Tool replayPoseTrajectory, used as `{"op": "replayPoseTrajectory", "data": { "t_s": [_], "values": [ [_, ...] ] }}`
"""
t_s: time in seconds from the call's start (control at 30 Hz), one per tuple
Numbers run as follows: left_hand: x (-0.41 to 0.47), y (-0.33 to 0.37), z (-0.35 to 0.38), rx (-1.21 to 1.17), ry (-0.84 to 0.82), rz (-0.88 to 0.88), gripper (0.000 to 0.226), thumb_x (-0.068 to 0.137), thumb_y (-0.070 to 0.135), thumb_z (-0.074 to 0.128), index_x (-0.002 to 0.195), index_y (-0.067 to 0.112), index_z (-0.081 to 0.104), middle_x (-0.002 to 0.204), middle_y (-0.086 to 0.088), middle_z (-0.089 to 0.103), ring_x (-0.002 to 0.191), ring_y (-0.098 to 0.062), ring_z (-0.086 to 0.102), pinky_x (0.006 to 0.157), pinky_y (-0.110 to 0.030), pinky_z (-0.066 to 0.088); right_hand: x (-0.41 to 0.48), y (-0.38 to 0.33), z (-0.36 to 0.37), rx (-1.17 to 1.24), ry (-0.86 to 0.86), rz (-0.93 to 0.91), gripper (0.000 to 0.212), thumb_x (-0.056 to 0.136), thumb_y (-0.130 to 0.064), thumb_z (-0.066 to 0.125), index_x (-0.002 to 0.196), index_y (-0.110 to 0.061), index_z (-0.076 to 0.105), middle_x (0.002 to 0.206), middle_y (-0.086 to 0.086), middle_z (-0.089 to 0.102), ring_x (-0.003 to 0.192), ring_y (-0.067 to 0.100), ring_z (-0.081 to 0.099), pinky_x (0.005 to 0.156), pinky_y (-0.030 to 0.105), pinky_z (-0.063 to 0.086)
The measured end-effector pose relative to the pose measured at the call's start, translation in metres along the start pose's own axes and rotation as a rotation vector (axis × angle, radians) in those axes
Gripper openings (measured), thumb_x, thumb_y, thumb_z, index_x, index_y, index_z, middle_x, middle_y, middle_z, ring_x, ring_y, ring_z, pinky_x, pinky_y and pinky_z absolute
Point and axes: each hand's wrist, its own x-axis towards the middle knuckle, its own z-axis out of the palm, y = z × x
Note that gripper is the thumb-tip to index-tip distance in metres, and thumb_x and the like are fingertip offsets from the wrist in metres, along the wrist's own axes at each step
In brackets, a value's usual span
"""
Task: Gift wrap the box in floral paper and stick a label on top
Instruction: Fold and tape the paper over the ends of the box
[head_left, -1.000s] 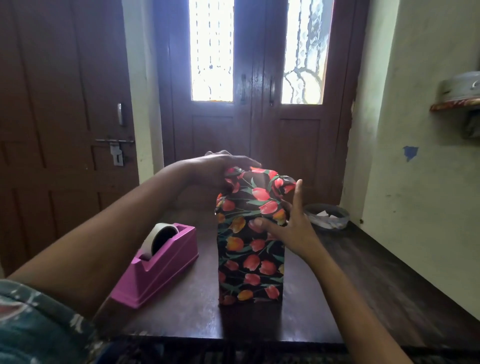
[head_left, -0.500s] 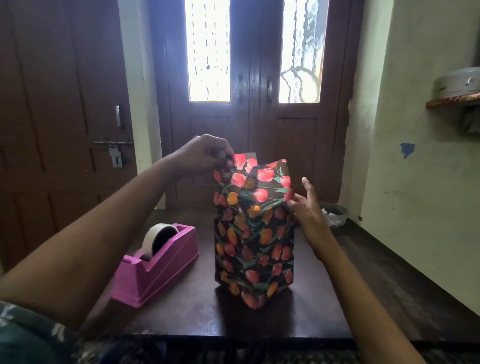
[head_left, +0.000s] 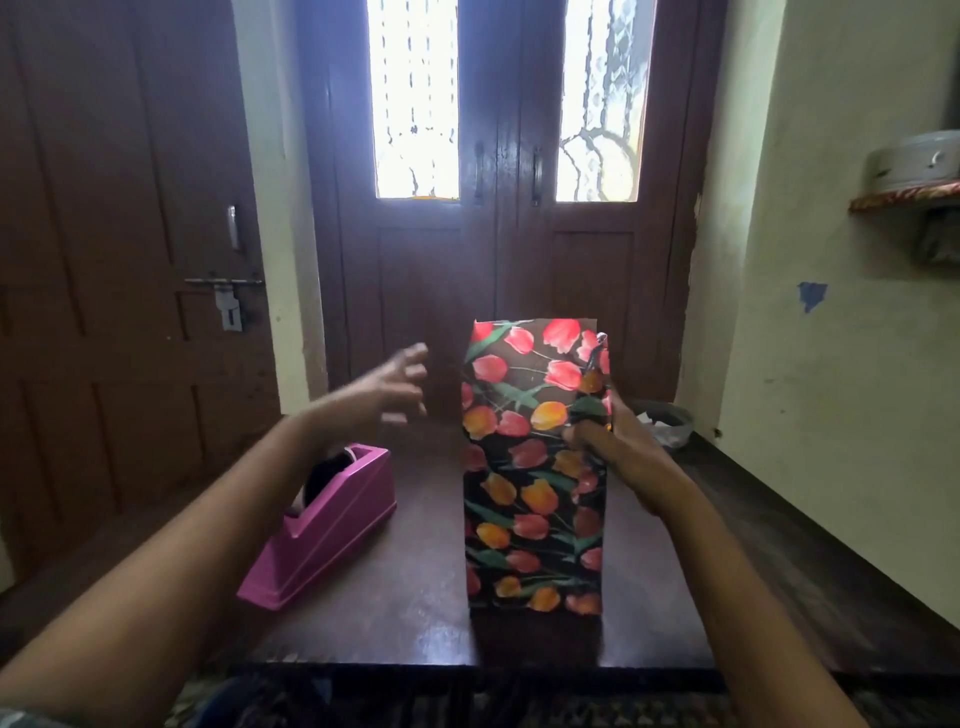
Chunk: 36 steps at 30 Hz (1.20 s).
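Standing upright at centre frame: the box (head_left: 535, 467), sheathed in dark floral paper with red and orange tulips, its base on the table (head_left: 405, 613). The paper rises in a flat panel at the top, which suggests the upper end is not yet folded shut. No label shows.

Right hand (head_left: 623, 452), right of centre: thumb laid across the front face, fingers wrapped behind the right edge, gripping the box. This probably steadies the tall parcel and pins the paper there.

Left hand (head_left: 387, 387), left of the box and apart from it: in the air, fingers spread, holding nothing (motion blur hides finer detail). It hangs above the tape dispenser (head_left: 322, 525), pink, lower left of centre, likely placed there for easy reach.

Small container (head_left: 670, 421): behind the box at right, contents unclear.

Surface: dark polished wood, faintly reflective.

Room: brown double door (head_left: 509, 260) with two bright glazed panes, top centre; second door (head_left: 130, 260) with latch, left; pale wall (head_left: 831, 389) with blue mark (head_left: 812, 295), right; shelf (head_left: 904, 200) bearing a tin (head_left: 914, 161), upper right.
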Motion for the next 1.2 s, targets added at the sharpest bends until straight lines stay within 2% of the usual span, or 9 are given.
{"op": "replayPoseTrajectory", "data": {
  "t_s": [0.13,0.23,0.37,0.47,0.6,0.67,0.77,1.0,1.2],
  "values": [
    [-0.007,-0.008,0.033,-0.023,-0.277,0.116,0.075,0.086,0.012,0.058,0.144,0.038,0.019,0.142,0.012,0.041,0.128,-0.005,0.045,0.101,-0.029,0.044,0.001,0.002,-0.001,0.049,0.009,0.037,0.042,0.068,-0.026,0.053,0.107,-0.01,0.051,0.1,0.025,0.055,0.09,0.027,0.051,0.076,0.03,0.049],
    [-0.007,0.004,0.039,-0.091,-0.232,0.149,0.063,0.09,0.002,0.051,0.137,0.038,0.029,0.127,0.008,0.052,0.111,-0.005,0.058,0.094,-0.027,0.05,0.0,0.005,0.002,0.176,0.048,0.082,0.046,0.054,-0.043,0.057,0.095,-0.021,0.05,0.092,0.012,0.052,0.088,0.026,0.049,0.074,0.028,0.047],
    [-0.005,0.006,0.032,-0.04,-0.202,0.132,0.057,0.08,0.026,0.052,0.132,0.044,0.039,0.126,0.01,0.058,0.115,-0.012,0.057,0.105,-0.042,0.04,0.0,0.007,0.004,0.125,0.024,0.075,0.07,0.054,-0.048,0.058,0.119,-0.023,0.047,0.109,0.018,0.058,0.105,0.034,0.056,0.091,0.039,0.047],
    [-0.003,0.006,0.034,0.041,-0.209,0.082,0.051,0.078,0.039,0.055,0.126,0.05,0.043,0.127,0.014,0.058,0.119,-0.011,0.054,0.108,-0.047,0.035,0.004,-0.005,0.002,0.114,0.059,0.055,0.107,0.058,-0.062,0.061,0.147,-0.029,0.012,0.144,0.017,0.036,0.125,0.025,0.047,0.096,0.036,0.05],
    [0.002,0.003,0.048,0.078,-0.205,0.058,0.04,0.081,0.043,0.056,0.119,0.049,0.043,0.12,0.022,0.055,0.109,0.008,0.054,0.096,-0.021,0.041,0.016,-0.042,0.006,-0.18,0.42,-0.279,0.103,0.058,-0.087,0.041,0.143,-0.03,0.027,0.153,-0.002,0.025,0.13,0.004,0.025,0.106,0.034,0.027],
    [0.004,-0.002,0.054,0.056,-0.187,0.055,0.032,0.096,0.023,0.043,0.122,0.041,0.039,0.123,0.019,0.051,0.099,0.02,0.052,0.078,-0.001,0.039,0.021,-0.064,0.012,-0.536,0.431,-0.407,0.082,0.068,-0.084,0.03,0.117,-0.025,0.06,0.125,-0.002,0.058,0.122,0.012,0.044,0.106,0.041,0.032],
    [0.003,-0.008,0.059,0.083,-0.176,0.076,0.055,0.09,0.04,0.045,0.141,0.036,0.024,0.151,0.011,0.025,0.134,0.002,0.028,0.095,-0.007,0.026,0.025,-0.085,0.02,-0.924,0.32,-0.382,0.046,0.076,-0.067,0.049,0.081,-0.025,0.068,0.079,-0.01,0.062,0.097,0.011,0.051,0.094,0.036,0.039],
    [-0.001,-0.015,0.065,0.063,-0.152,0.145,0.089,0.069,0.058,0.042,0.148,0.033,0.01,0.156,0.014,0.008,0.143,-0.006,0.01,0.118,-0.035,0.012,0.012,-0.079,0.022,-0.46,0.236,-0.661,0.035,0.084,-0.039,0.048,0.062,-0.012,0.051,0.056,-0.007,0.049,0.053,0.007,0.046,0.051,0.019,0.037],
    [0.003,-0.012,0.048,-0.018,-0.24,0.096,0.096,0.063,0.075,0.056,0.146,0.046,0.015,0.152,0.02,0.024,0.139,-0.004,0.026,0.115,-0.044,0.022,0.032,-0.103,-0.005,-0.416,0.545,-0.494,0.019,0.09,-0.024,0.055,0.079,-0.013,0.066,0.073,-0.003,0.066,0.069,0.004,0.06,0.063,0.02,0.047]
  ]
}}
